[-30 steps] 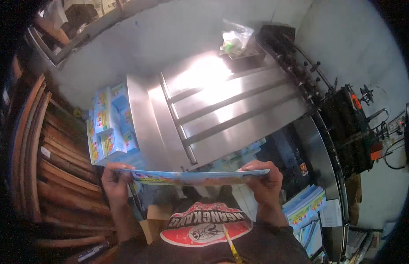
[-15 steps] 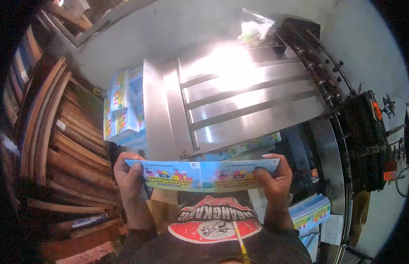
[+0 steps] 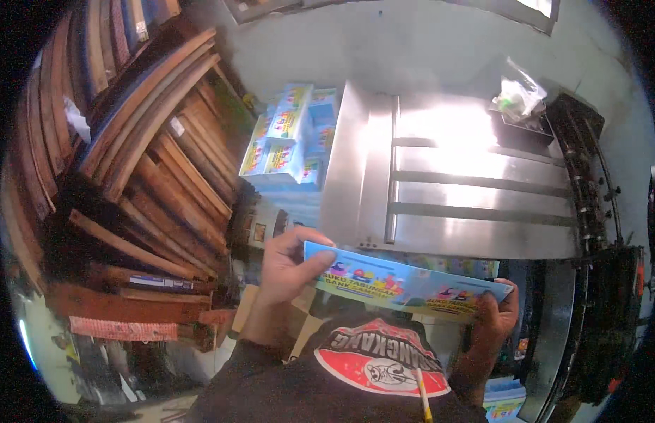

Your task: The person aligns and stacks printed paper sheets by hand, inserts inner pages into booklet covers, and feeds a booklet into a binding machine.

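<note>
Between my two hands a long light-blue printed sheet (image 3: 412, 285) is stretched out, with two matching colourful cover designs side by side. My left hand (image 3: 294, 264) pinches its left end, thumb on the printed face. At the other end my right hand (image 3: 495, 316) grips the sheet, its thumb also on the front. The sheet slopes down toward the right, in front of my dark shirt. Just beyond it, more printed covers (image 3: 458, 266) show partly below the metal table's near edge.
A shiny metal table (image 3: 482, 227) with dark slots lies ahead, a clear plastic bag (image 3: 519, 97) on a black box behind it. Printed stacks (image 3: 279, 151) stand left of the table, others (image 3: 506, 399) at lower right. Wooden frames (image 3: 155, 158) fill the left; dark machinery (image 3: 588, 204) stands right.
The view has swung left, so the table and stacks appear farther right. The sheet, level before, now slants down to the right. Both hands keep their hold on its ends.
</note>
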`<state>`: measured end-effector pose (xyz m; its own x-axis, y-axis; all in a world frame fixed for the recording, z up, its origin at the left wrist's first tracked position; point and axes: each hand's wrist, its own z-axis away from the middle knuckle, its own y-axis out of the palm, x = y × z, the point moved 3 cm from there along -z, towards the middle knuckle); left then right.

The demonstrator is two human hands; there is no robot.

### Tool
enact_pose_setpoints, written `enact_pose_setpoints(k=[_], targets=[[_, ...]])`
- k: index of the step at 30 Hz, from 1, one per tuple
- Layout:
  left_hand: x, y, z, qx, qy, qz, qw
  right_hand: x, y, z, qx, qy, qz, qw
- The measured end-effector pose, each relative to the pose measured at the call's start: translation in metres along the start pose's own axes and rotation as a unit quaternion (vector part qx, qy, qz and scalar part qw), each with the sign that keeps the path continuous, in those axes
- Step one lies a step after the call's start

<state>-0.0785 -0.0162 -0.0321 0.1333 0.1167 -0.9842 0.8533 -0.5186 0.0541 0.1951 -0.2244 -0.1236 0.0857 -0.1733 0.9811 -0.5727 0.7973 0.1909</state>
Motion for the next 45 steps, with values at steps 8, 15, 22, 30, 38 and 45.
enact_pose_setpoints(k=[8,15,22,30,38,45], targets=[[-0.009,0.002,-0.003,-0.019,-0.048,-0.034,0.998,0.011,0.010,-0.002,0.020,0.033,-0.012,0.999],[-0.004,-0.002,-0.002,0.013,-0.049,-0.013,0.999,0.005,0.006,-0.004,0.023,0.034,-0.015,0.999],[0.002,-0.001,-0.005,0.023,-0.057,-0.011,0.998,0.013,0.005,0.001,-0.009,0.032,-0.031,0.999],[0.048,0.003,-0.029,0.011,-0.095,-0.152,0.984,0.010,-0.021,0.027,-0.041,0.016,0.178,0.983],[0.082,0.155,-0.048,0.268,-0.127,-0.057,0.953,0.010,-0.119,0.115,-0.234,0.044,0.168,0.957],[0.112,0.265,-0.029,0.445,-0.078,-0.075,0.889,-0.024,-0.166,0.173,-0.429,0.032,0.199,0.880]])
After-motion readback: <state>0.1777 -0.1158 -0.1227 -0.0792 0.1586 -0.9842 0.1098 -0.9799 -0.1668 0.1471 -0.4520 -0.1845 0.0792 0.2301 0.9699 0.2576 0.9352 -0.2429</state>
